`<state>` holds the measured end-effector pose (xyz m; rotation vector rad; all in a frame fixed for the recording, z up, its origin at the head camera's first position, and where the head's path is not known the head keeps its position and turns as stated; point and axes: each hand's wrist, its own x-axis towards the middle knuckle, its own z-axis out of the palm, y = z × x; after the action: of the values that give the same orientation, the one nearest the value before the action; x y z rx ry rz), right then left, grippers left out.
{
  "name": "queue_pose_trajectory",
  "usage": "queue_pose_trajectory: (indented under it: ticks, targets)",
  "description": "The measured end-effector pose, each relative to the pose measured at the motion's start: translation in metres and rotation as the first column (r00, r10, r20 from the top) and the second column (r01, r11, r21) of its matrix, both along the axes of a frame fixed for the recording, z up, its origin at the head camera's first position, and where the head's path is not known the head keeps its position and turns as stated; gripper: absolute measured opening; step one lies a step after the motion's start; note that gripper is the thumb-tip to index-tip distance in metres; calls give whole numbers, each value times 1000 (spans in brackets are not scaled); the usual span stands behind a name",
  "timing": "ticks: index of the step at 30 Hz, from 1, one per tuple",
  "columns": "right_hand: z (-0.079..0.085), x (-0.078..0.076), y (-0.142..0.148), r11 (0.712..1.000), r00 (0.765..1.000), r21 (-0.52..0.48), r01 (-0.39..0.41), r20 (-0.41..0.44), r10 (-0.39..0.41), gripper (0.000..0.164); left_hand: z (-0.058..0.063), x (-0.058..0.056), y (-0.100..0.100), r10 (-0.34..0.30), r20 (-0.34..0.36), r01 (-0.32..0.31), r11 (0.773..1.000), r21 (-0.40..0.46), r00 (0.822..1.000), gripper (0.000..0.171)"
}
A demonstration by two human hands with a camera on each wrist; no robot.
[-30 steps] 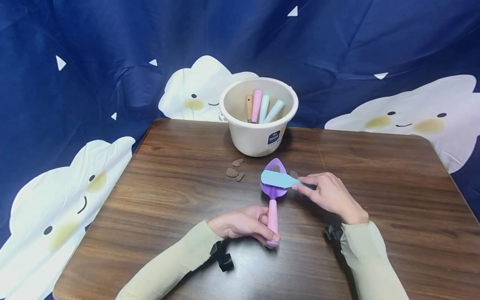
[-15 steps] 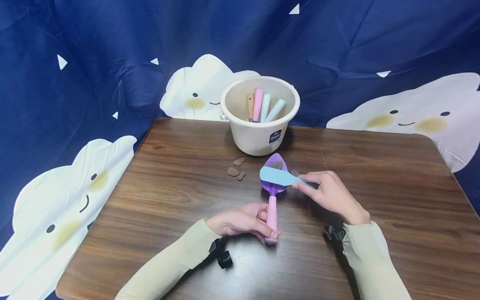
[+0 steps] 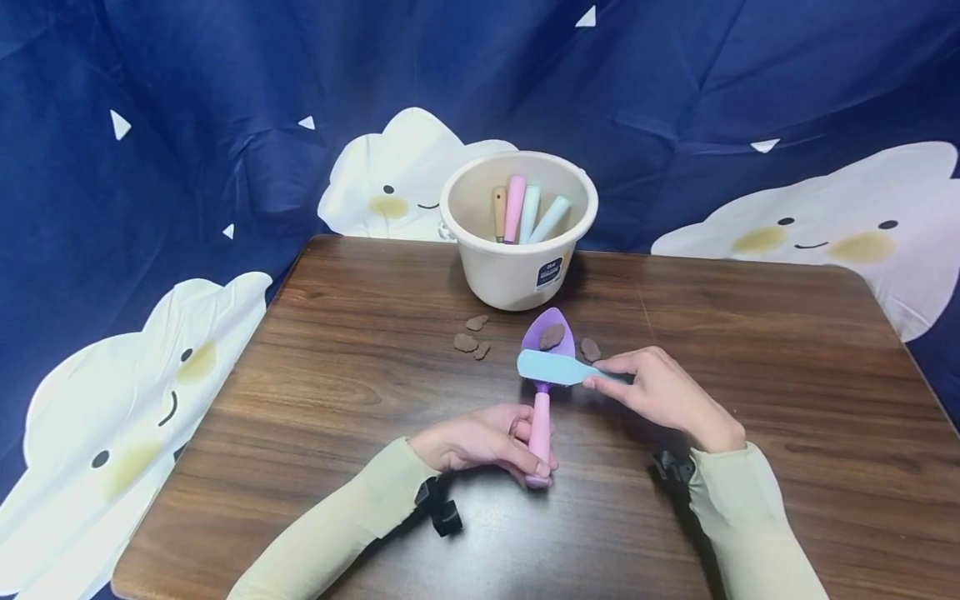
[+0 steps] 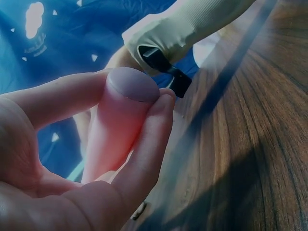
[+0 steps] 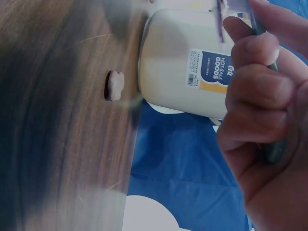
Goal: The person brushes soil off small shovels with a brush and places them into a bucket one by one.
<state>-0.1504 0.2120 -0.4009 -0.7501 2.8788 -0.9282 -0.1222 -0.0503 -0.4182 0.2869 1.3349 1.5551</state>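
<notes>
A trowel with a purple blade and pink handle (image 3: 540, 417) points away from me over the table's middle. My left hand (image 3: 480, 442) grips its handle near the lilac end cap (image 4: 134, 84). On the blade lies a brown clay-like piece (image 3: 552, 337). My right hand (image 3: 667, 398) holds a light blue flat-bladed spatula (image 3: 551, 367) by its dark handle (image 5: 275, 150), fingers curled round it. The spatula blade crosses the trowel's lower blade, hiding part of it. Another brown piece (image 3: 590, 349) rests on the table just right of the trowel.
Behind the trowel stands a cream bucket (image 3: 510, 279) holding several handled tools (image 3: 514, 208). Several small brown pieces (image 3: 466, 342) lie left of the trowel on the wooden table (image 3: 337, 375). A blue curtain (image 3: 262, 67) hangs behind the table.
My right hand has drawn the spatula down the trowel blade toward the handle, uncovering the brown piece on it. The left hand keeps its grip, and the trowel has shifted slightly left.
</notes>
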Motion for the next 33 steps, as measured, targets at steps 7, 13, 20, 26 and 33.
queue_pose_trajectory:
  ticks: [7, 13, 20, 26, 33]
  targets:
    - [-2, 1, -6, 1000, 1000, 15, 14, 5, -14, 28, 1, 2, -2, -15, 1, 15, 1000, -5, 1000, 44]
    - [-3, 2, -9, 999, 1000, 41, 22, -17, -21, 28, 0, 3, -4, -7, -7, 7, 1000, -23, 1000, 46]
    - [-7, -1, -9, 997, 998, 65, 31, -64, -27, 33, -1, 5, -5, -11, -8, 11, 1000, -21, 1000, 45]
    - [-11, -5, -9, 996, 991, 63, 55, -124, -47, 36, -2, 5, -4, -14, -9, 14, 1000, -26, 1000, 43]
    - [-15, -10, -8, 995, 978, 72, 68, -204, -52, 35, -1, 6, -4, -22, -6, 22, 1000, -14, 1000, 39]
